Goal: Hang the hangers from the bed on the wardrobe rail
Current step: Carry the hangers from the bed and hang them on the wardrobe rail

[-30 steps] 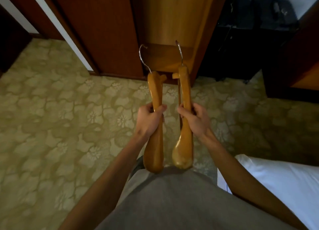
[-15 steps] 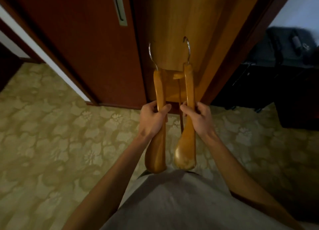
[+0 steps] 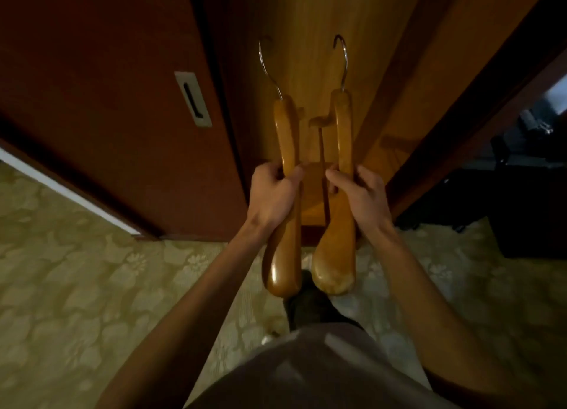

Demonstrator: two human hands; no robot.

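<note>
At 9 o'clock we see the patterned carpet, pale green with a flower print, running under us toward 6 o'clock. Above it, from 10 to 11 o'clock, stands the dark red wardrobe door, with a metal recessed handle set into it.

Near the centre, our left hand grips the left hanger about halfway along its wooden body, fingers curled round it and thumb laid across the front. Its steel hook points toward 12 o'clock, and its broad rounded end hangs toward 6 o'clock, above our dark foot.

Just past it at 12 o'clock is the lighter wood of the open wardrobe interior; both hangers are held up in front of it. We cannot see a rail.

Our right hand grips the right hanger at the same height, fingers wrapped round the wood and thumb on the near face. Its hook also points to 12 o'clock. A thin crossbar shows between the 2 hangers, which stand just beside each other, nearly parallel and apart.

At 6 o'clock our grey shirt fills the lower edge. From 2 to 3 o'clock lies a dark area with black luggage, too dim for detail.
</note>
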